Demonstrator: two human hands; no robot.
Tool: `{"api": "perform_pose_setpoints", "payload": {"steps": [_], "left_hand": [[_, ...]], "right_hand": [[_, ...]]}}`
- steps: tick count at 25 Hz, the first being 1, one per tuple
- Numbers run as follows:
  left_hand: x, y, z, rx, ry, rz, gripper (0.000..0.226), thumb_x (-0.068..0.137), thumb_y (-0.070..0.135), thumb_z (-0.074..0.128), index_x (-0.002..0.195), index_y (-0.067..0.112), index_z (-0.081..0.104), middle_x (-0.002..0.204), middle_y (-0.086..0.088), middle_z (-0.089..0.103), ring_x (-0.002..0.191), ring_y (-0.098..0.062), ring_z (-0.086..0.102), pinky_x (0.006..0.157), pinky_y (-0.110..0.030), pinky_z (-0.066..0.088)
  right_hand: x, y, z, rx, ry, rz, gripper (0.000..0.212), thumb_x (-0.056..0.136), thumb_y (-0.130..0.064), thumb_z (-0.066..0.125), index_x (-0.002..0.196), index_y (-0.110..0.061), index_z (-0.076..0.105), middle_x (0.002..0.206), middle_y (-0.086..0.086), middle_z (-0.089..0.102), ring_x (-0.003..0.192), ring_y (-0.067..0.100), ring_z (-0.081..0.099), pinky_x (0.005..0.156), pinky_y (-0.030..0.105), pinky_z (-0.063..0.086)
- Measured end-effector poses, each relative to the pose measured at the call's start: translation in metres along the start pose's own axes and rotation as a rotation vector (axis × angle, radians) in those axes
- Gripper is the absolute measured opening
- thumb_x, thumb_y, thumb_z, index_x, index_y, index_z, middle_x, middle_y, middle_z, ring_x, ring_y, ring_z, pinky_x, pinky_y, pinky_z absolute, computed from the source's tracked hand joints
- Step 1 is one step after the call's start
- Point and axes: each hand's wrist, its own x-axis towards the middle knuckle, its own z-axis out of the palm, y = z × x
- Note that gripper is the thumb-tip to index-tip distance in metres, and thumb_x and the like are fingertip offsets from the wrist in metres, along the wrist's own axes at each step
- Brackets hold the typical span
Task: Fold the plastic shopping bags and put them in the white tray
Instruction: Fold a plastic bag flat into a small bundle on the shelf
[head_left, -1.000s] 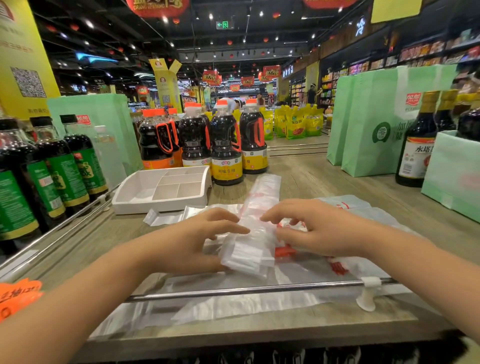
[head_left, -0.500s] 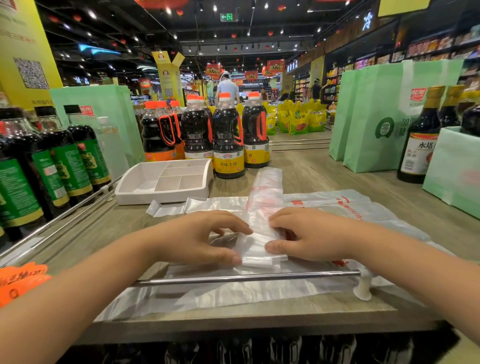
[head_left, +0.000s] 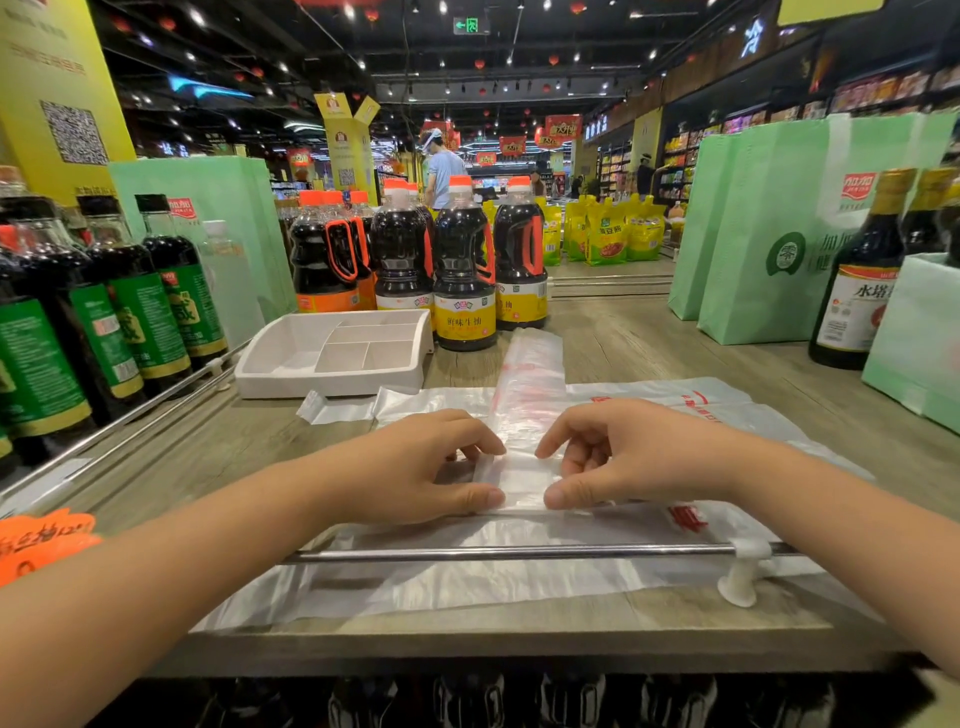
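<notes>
A narrow folded strip of clear plastic shopping bag (head_left: 527, 395) with red print runs away from me across the wooden shelf. Its near end is folded into a small flat pad. My left hand (head_left: 415, 467) pinches the pad's left edge between thumb and curled fingers. My right hand (head_left: 628, 457) pinches its right edge the same way. More flat plastic bags (head_left: 675, 400) lie spread under the strip and toward the front edge. The white tray (head_left: 275, 379), with small dividers, sits at the back left with nothing in it.
Dark sauce bottles (head_left: 462, 270) stand behind the tray and along the left side (head_left: 130, 312). Green paper bags (head_left: 769, 234) and a bottle (head_left: 857, 291) stand at the right. A metal rail (head_left: 519, 552) on a white post (head_left: 740, 577) runs along the shelf's front.
The near end of the strip has been folded down flat onto the shelf. Both hands have come closer together and now pinch the small folded pad.
</notes>
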Motion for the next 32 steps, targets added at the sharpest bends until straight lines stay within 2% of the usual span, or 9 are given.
{"api": "perform_pose_setpoints", "payload": {"steps": [6,10,13,15,19,23,27,29,32], "left_hand": [[-0.002,-0.005,-0.002,-0.178,-0.046,0.031,0.057,0.081,0.061,0.072,0.130,0.039,0.055,0.124,0.022,0.056,0.116,0.003,0.055,0.102,-0.024,0.048],[-0.004,-0.006,-0.002,-0.410,-0.023,0.076,0.042,0.084,0.025,0.080,0.124,0.024,0.067,0.124,0.010,0.065,0.116,-0.006,0.063,0.100,-0.026,0.051],[0.002,-0.003,0.000,-0.221,0.082,0.207,0.033,0.090,0.012,0.072,0.123,0.020,0.069,0.120,0.005,0.067,0.108,-0.008,0.066,0.093,-0.025,0.055],[0.009,-0.002,0.002,0.006,0.112,0.284,0.037,0.092,0.010,0.068,0.127,0.022,0.067,0.125,0.006,0.064,0.109,-0.007,0.063,0.093,-0.027,0.053],[0.018,0.000,0.004,0.311,0.186,0.296,0.036,0.094,0.030,0.052,0.126,0.029,0.067,0.123,0.009,0.066,0.112,-0.013,0.058,0.096,-0.029,0.047],[0.013,-0.001,0.003,-0.018,0.271,0.127,0.030,0.103,0.039,0.044,0.103,0.023,0.070,0.093,0.015,0.070,0.087,-0.004,0.061,0.077,-0.030,0.049],[0.013,0.008,0.004,-0.193,0.247,0.049,0.019,0.104,0.029,0.049,0.103,0.028,0.068,0.086,0.027,0.064,0.084,0.003,0.060,0.074,-0.014,0.043],[0.015,0.008,0.006,-0.301,0.203,0.012,0.022,0.103,0.032,0.049,0.111,0.024,0.068,0.093,0.020,0.067,0.087,0.000,0.062,0.078,-0.022,0.047],[0.017,0.002,0.006,-0.421,0.076,-0.009,0.028,0.100,0.032,0.057,0.127,0.026,0.062,0.110,0.014,0.069,0.094,0.000,0.064,0.082,-0.022,0.052]], "right_hand": [[0.004,0.007,0.004,-0.134,0.102,-0.006,0.027,0.081,-0.049,0.077,0.101,-0.034,0.068,0.088,-0.011,0.069,0.077,0.003,0.064,0.073,0.022,0.054],[0.002,0.008,0.001,-0.218,0.112,-0.023,0.012,0.089,-0.044,0.069,0.098,-0.037,0.073,0.097,-0.017,0.067,0.085,-0.002,0.064,0.077,0.017,0.052],[0.001,0.008,-0.002,-0.303,0.045,-0.044,0.028,0.094,-0.023,0.057,0.111,-0.040,0.071,0.116,-0.023,0.060,0.103,-0.006,0.056,0.088,0.013,0.045],[0.000,0.010,-0.005,-0.330,-0.010,-0.042,0.045,0.090,-0.013,0.054,0.118,-0.046,0.066,0.125,-0.026,0.057,0.112,-0.004,0.054,0.097,0.020,0.045],[-0.001,0.010,-0.007,-0.313,-0.039,-0.064,0.047,0.089,-0.018,0.058,0.122,-0.051,0.060,0.118,-0.028,0.060,0.106,-0.003,0.058,0.095,0.024,0.049],[-0.003,0.012,-0.008,-0.319,0.013,-0.116,0.035,0.089,-0.030,0.067,0.121,-0.043,0.060,0.113,-0.025,0.060,0.102,-0.001,0.056,0.091,0.024,0.046],[-0.002,0.008,-0.005,-0.217,0.035,-0.058,0.040,0.083,-0.069,0.058,0.111,-0.042,0.068,0.096,-0.024,0.068,0.087,-0.006,0.061,0.077,0.019,0.045],[0.002,0.006,-0.003,-0.161,0.108,0.001,0.039,0.088,-0.065,0.055,0.101,-0.032,0.071,0.084,-0.018,0.070,0.076,-0.003,0.062,0.071,0.020,0.046],[0.007,0.006,-0.001,-0.018,0.110,0.071,0.032,0.093,-0.057,0.056,0.109,-0.033,0.070,0.095,-0.018,0.073,0.086,0.000,0.067,0.080,0.021,0.051]]}}
